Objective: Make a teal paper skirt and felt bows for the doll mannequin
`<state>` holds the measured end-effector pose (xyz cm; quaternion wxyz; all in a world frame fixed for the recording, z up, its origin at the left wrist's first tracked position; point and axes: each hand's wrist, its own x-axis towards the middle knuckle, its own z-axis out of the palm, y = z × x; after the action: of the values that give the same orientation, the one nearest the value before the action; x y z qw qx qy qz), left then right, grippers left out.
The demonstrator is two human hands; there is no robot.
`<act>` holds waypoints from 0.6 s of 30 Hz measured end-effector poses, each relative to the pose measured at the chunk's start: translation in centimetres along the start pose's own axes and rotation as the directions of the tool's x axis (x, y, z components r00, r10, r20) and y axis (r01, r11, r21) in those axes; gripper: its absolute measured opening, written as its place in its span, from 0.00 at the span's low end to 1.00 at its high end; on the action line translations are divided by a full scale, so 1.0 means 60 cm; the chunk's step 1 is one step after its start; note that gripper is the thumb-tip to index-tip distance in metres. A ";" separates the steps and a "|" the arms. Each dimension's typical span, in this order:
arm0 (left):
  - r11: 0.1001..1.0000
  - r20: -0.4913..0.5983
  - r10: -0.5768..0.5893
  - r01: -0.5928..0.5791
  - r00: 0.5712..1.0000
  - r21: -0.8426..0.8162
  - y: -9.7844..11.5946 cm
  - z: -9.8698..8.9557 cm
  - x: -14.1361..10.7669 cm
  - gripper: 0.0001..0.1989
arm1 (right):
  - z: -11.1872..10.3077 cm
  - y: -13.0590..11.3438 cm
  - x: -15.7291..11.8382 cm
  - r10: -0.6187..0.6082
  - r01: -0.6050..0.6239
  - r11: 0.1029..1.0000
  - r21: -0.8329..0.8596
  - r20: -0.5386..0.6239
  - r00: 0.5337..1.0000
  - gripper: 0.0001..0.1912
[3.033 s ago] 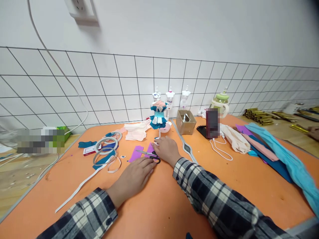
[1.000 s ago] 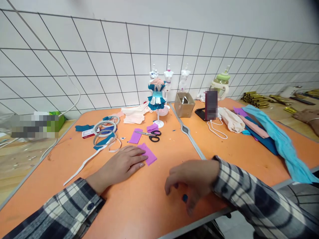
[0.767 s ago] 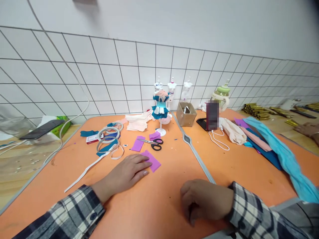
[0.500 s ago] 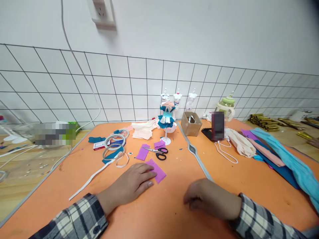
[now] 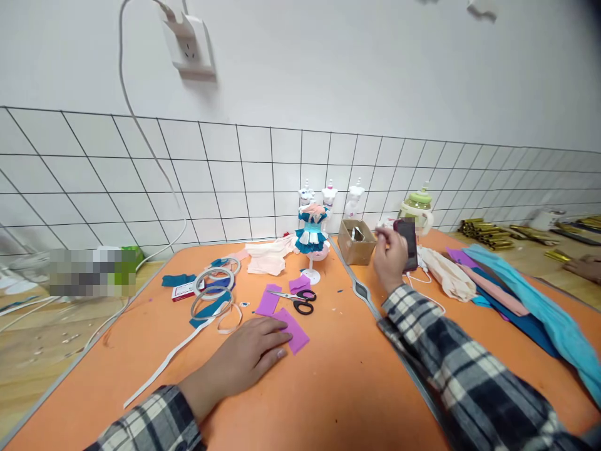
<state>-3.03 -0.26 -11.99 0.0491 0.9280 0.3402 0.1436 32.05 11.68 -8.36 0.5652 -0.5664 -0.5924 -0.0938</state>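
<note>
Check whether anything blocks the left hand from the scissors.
Nothing raised is visible between the left hand and the scissors. Only the flat purple piece it touches and some orange tabletop lie between.

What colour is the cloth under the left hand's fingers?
Purple; the cloth shows best in the head view, partly covered by the left hand.

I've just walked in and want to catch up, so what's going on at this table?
A person's left hand rests with its fingers on a purple cloth piece on the orange table. The right hand is raised by the phone; whether it touches it, I can't tell. The scissors lie beyond the left hand, blades over another purple piece. Farther back, a small blue dress is on a stand.
</note>
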 end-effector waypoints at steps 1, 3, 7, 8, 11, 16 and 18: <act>1.000 -0.010 -0.004 0.004 1.000 0.010 0.001 0.000 0.001 0.16 | 0.001 -0.011 -0.033 -0.020 0.020 1.000 0.019 -0.010 1.000 0.21; 1.000 -0.034 -0.004 0.004 0.999 0.027 0.005 0.002 0.004 0.16 | 0.000 -0.043 -0.098 -0.126 0.118 0.991 0.068 0.122 0.985 0.13; 0.997 -0.027 0.001 0.001 1.000 0.083 0.011 0.005 0.005 0.15 | -0.008 -0.124 -0.183 -0.616 0.419 0.787 0.454 0.530 0.583 0.08; 0.995 -0.011 0.002 -0.001 1.000 0.096 0.013 0.006 0.004 0.16 | -0.011 -0.142 -0.195 -0.664 0.446 0.748 0.492 0.556 0.500 0.07; 0.994 0.020 -0.001 -0.001 1.000 0.109 0.014 0.009 0.002 0.16 | -0.018 -0.177 -0.218 -0.651 0.468 0.743 0.478 0.676 0.345 0.07; 0.998 -0.006 0.012 -0.012 1.000 0.057 0.009 0.016 0.000 0.17 | -0.015 -0.178 -0.236 -0.540 0.451 0.810 0.375 0.777 0.323 0.08; 0.999 0.008 0.013 -0.014 1.000 0.040 0.007 0.017 -0.001 0.17 | -0.013 -0.173 -0.236 -0.518 0.374 0.843 0.387 0.773 0.366 0.08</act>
<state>-2.51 -0.65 -12.87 0.0308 0.9317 0.3365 0.1332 20.45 -0.42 -13.59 0.1889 -0.3110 -0.9269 0.0922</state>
